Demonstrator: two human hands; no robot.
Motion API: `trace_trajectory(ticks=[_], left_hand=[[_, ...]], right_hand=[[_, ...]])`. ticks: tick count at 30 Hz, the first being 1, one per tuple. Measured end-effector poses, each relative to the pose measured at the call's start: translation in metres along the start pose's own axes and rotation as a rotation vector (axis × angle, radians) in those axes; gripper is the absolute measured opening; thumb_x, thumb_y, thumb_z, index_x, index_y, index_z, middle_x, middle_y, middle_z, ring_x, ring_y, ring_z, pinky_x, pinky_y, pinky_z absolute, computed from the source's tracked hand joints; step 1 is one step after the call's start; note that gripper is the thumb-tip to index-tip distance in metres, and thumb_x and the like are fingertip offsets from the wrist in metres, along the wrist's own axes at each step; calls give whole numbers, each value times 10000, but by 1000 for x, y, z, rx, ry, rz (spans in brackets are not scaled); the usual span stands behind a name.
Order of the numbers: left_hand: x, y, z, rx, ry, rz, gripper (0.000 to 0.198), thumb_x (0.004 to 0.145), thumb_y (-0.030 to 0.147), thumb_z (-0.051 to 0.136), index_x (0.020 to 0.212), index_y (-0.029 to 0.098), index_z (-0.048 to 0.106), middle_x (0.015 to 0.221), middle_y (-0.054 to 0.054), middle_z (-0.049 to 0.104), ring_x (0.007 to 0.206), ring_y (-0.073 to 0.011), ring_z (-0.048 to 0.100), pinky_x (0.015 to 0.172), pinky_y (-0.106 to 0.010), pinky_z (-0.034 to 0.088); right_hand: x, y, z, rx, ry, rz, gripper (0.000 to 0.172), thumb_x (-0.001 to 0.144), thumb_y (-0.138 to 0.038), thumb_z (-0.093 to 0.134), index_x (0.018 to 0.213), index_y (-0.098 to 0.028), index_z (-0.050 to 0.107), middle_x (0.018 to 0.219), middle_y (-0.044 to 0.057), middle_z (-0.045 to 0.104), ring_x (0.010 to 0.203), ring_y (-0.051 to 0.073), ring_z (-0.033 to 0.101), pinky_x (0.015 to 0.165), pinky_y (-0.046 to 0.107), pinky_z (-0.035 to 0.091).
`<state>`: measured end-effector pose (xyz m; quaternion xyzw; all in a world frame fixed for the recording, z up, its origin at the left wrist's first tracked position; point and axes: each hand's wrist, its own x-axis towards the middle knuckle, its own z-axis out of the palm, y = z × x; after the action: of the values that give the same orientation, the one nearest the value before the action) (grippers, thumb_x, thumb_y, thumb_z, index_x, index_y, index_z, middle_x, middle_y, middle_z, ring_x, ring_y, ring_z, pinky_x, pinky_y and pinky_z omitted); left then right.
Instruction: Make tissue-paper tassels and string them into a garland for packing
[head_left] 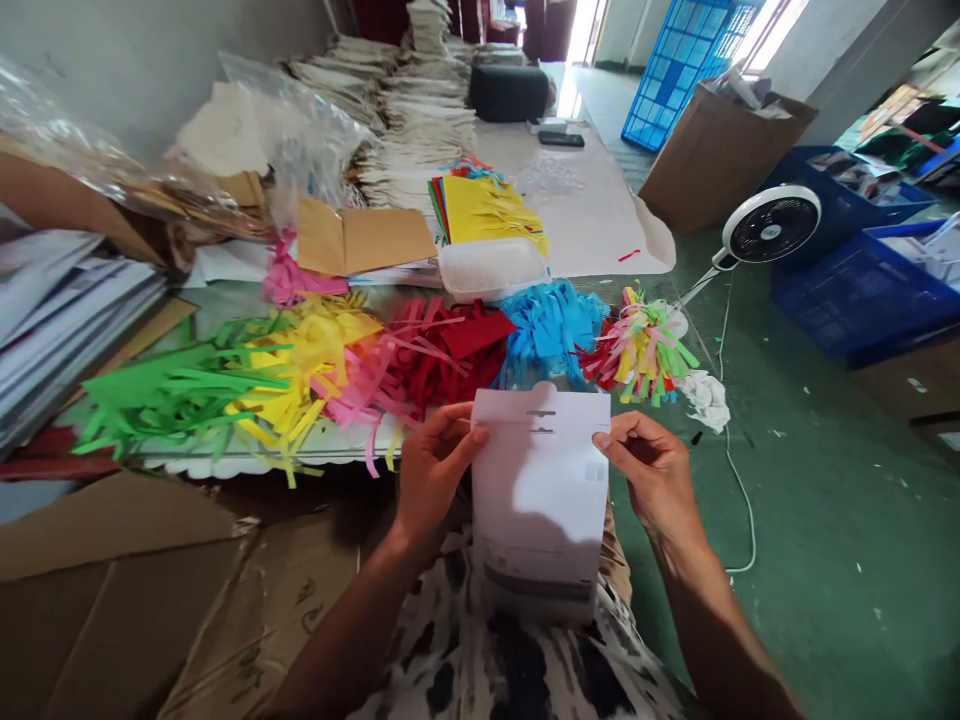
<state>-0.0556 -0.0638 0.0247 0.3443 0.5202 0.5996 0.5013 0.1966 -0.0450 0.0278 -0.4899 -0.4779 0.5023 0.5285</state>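
Note:
A white card packet with two slots near its top edge hangs upright between my hands, above my lap. My left hand pinches its upper left corner, thumb in front. At the upper right corner, my right hand holds it the same way. Beyond it on the table lie heaps of cut paper strips: green, yellow, pink, red and blue. A multicoloured tassel bunch sits at the table's right end.
Behind the strips are a white plastic tray, yellow fringed sheets and a brown cardboard piece. A fan stands right, near blue crates. Cardboard lies at lower left.

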Motion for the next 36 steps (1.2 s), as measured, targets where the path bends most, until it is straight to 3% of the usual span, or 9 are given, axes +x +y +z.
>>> trace_trajectory(ticks=[4, 7, 11, 16, 19, 22, 26, 32, 36], left_hand=[[16, 15, -9, 118, -163, -16, 251, 709, 397, 931, 823, 187, 853, 774, -64, 784, 665, -169, 670, 593, -246, 535], [27, 20, -20, 75, -316, -137, 318, 629, 353, 977, 879, 188, 869, 816, -93, 803, 685, -207, 716, 606, -284, 585], [35, 22, -28, 81, -415, -199, 351, 626, 340, 976, 928, 193, 873, 929, -131, 823, 760, -254, 757, 630, -324, 621], [33, 22, -28, 222, -446, 26, 195, 723, 355, 902, 871, 230, 881, 920, -155, 819, 799, -265, 751, 600, -288, 556], [27, 15, -26, 230, -495, 99, 123, 770, 318, 857, 860, 237, 881, 856, -147, 797, 754, -243, 725, 626, -294, 524], [19, 5, -20, 218, -520, 130, 143, 867, 266, 743, 897, 256, 883, 943, -138, 804, 848, -248, 745, 744, -329, 554], [9, 4, -11, 168, -513, 94, 223, 871, 188, 690, 956, 265, 882, 1115, -127, 814, 1082, -279, 757, 927, -363, 573], [5, 14, -14, 124, -575, -10, 218, 785, 306, 844, 990, 241, 879, 1169, -145, 805, 1138, -342, 744, 956, -411, 584], [0, 7, -11, 148, -518, 10, 228, 837, 358, 842, 1008, 209, 868, 1146, -121, 813, 1089, -262, 750, 952, -329, 566]], right_hand=[[10, -7, -14, -42, -271, 92, 244, 776, -380, 898, 940, -263, 758, 831, -15, 701, 734, 161, 598, 654, 274, 490], [22, -10, -22, -168, -426, 96, 338, 765, -402, 898, 1070, -285, 816, 992, 17, 784, 902, 217, 672, 824, 352, 555], [35, -8, -22, -319, -468, -35, 304, 817, -423, 853, 1110, -344, 838, 1078, 1, 825, 989, 238, 689, 1040, 462, 494], [39, 1, -16, -370, -578, -156, 210, 943, -413, 690, 1087, -387, 841, 843, 0, 787, 767, 205, 580, 716, 364, 471], [37, 5, -17, -352, -574, -173, 231, 951, -362, 639, 992, -365, 866, 742, 12, 703, 718, 197, 534, 653, 337, 408], [33, 2, -18, -367, -549, -157, 283, 940, -355, 590, 931, -327, 872, 833, 30, 713, 782, 208, 578, 697, 351, 429], [25, -11, -15, -339, -630, -102, 306, 891, -465, 664, 1091, -287, 812, 1141, 51, 748, 1031, 268, 646, 831, 379, 494], [14, -19, -3, -505, -531, -147, 239, 873, -435, 809, 1037, -270, 753, 1006, 17, 741, 880, 186, 662, 748, 294, 498], [14, -23, -4, -517, -631, -129, 363, 906, -440, 788, 1235, -292, 743, 1215, 43, 757, 1042, 212, 705, 874, 320, 544]])
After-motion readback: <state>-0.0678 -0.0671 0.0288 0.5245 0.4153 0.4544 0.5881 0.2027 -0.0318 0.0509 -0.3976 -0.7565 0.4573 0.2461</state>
